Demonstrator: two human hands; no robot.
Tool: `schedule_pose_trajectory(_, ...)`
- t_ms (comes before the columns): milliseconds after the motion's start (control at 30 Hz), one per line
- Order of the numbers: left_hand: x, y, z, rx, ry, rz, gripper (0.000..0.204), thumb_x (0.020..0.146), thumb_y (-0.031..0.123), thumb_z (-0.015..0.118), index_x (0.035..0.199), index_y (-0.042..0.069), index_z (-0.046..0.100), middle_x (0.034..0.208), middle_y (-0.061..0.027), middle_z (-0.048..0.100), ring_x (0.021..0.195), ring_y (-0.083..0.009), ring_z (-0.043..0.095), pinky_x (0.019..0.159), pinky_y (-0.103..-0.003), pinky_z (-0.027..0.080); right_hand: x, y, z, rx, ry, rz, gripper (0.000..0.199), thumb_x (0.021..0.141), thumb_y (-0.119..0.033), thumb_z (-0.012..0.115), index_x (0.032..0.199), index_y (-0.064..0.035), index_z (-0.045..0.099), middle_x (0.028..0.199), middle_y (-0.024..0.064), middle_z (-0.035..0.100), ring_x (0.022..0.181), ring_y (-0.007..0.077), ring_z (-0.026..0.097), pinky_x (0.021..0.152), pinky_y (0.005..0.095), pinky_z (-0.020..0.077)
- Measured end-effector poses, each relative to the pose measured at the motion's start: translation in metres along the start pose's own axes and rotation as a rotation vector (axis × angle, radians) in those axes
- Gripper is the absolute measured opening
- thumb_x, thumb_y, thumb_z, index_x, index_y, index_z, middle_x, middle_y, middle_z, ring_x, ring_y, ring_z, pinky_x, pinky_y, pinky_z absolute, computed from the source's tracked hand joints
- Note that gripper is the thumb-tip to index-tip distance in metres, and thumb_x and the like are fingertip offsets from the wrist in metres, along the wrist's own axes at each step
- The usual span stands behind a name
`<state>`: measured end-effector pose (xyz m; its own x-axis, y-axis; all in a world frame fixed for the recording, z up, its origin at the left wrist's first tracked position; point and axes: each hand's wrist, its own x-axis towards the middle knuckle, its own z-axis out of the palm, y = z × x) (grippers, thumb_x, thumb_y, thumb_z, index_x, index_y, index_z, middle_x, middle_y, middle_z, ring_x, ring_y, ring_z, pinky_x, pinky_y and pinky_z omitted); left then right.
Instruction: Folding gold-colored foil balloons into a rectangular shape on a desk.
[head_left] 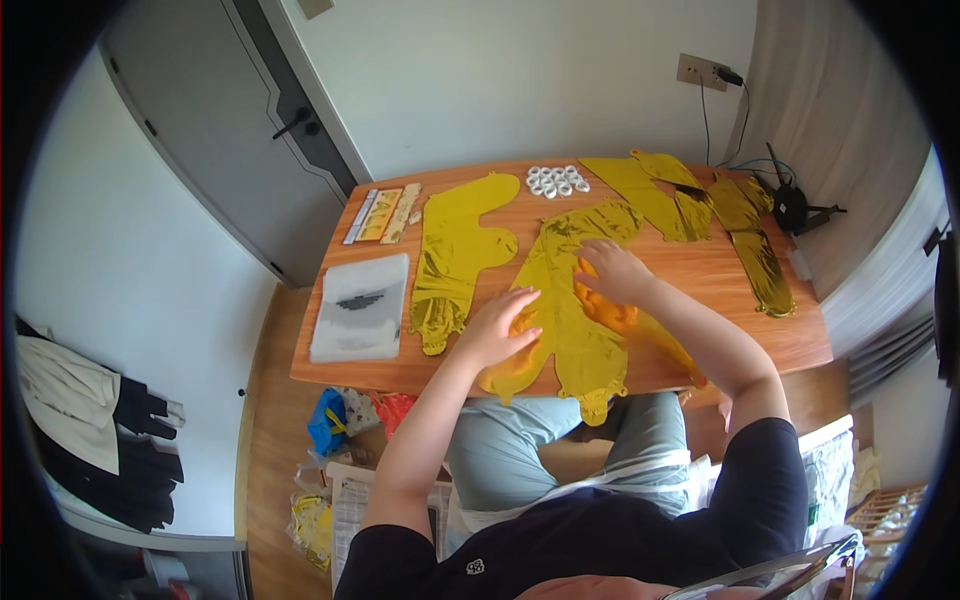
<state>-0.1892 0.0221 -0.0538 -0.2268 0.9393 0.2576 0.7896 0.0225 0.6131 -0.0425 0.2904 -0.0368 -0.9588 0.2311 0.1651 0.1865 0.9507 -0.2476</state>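
A flat gold foil balloon (590, 338) lies in front of me, its lower end hanging slightly over the table's near edge. My left hand (497, 330) rests on its left part, fingers and thumb spread. On the right part, my right hand (612, 274) reaches over the foil with fingers extended and slightly bent. Orange patches that look like reflections show in the foil by both hands. Another flat gold foil balloon (450, 245) lies to the left. Two more, a wide foil balloon (655, 195) and a narrow foil balloon (755, 245), lie at the far right.
On the wooden table (385, 375), a stack of clear plastic bags (360, 310) and printed cards (378, 215) lie left. Several white rolls (557, 181) sit at the back. A black router (793, 207) with cables stands right. Bags (328, 420) lie on the floor.
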Motion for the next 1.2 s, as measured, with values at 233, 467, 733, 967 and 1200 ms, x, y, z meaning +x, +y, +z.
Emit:
schedule_pose_trajectory(233, 0.008, -0.006, 0.010, 0.086, -0.041, 0.003, 0.062, 0.094, 0.034, 0.072, 0.149, 0.013, 0.053, 0.155, -0.0104, 0.051, 0.148, -0.0284, 0.042, 0.126, -0.048, 0.026, -0.073, 0.000, -0.009, 0.010, -0.125, 0.011, 0.066, 0.094, -0.047, 0.069, 0.147, -0.0114, 0.051, 0.158, 0.0195, 0.044, 0.149, 0.0399, 0.036, 0.122, 0.0526, 0.0307)
schedule_pose_trajectory(467, 0.011, -0.013, -0.001, 0.049, -0.194, -0.023, 0.059, 0.093, 0.034, 0.073, 0.145, 0.012, 0.058, 0.162, -0.0129, 0.043, 0.153, -0.0288, 0.033, 0.127, -0.047, 0.021, -0.092, -0.011, -0.010, 0.124, -0.124, 0.033, 0.067, 0.091, -0.043, 0.074, 0.145, -0.0100, 0.053, 0.158, 0.0198, 0.043, 0.149, 0.0411, 0.035, 0.123, 0.0558, 0.0271)
schedule_pose_trajectory(733, 0.011, -0.027, 0.000, -0.398, -0.174, -0.113, 0.049, 0.100, 0.023, 0.069, 0.146, 0.011, 0.057, 0.164, -0.0126, 0.037, 0.153, -0.0277, 0.032, 0.124, -0.042, 0.028, -0.075, -0.002, 0.000, 0.126, -0.074, 0.036, 0.067, 0.091, -0.045, 0.073, 0.145, -0.0108, 0.054, 0.159, 0.0189, 0.043, 0.151, 0.0416, 0.033, 0.124, 0.0561, 0.0264)
schedule_pose_trajectory(967, 0.010, -0.012, -0.001, -0.115, -0.180, -0.101, 0.052, 0.095, 0.022, 0.072, 0.145, 0.013, 0.058, 0.163, -0.0125, 0.041, 0.153, -0.0291, 0.033, 0.126, -0.045, 0.025, -0.067, 0.010, -0.003, 0.099, -0.091, 0.043, 0.068, 0.090, -0.047, 0.072, 0.144, -0.0113, 0.055, 0.159, 0.0177, 0.044, 0.151, 0.0414, 0.033, 0.124, 0.0568, 0.0257)
schedule_pose_trajectory(1200, 0.013, -0.009, -0.007, 0.080, -0.247, -0.033, 0.051, 0.097, 0.027, 0.069, 0.145, 0.015, 0.057, 0.163, -0.0132, 0.040, 0.155, -0.0300, 0.030, 0.129, -0.048, 0.019, -0.062, 0.011, -0.006, 0.110, -0.118, 0.009, 0.068, 0.091, -0.049, 0.070, 0.145, -0.0120, 0.054, 0.159, 0.0174, 0.043, 0.151, 0.0409, 0.032, 0.125, 0.0564, 0.0239)
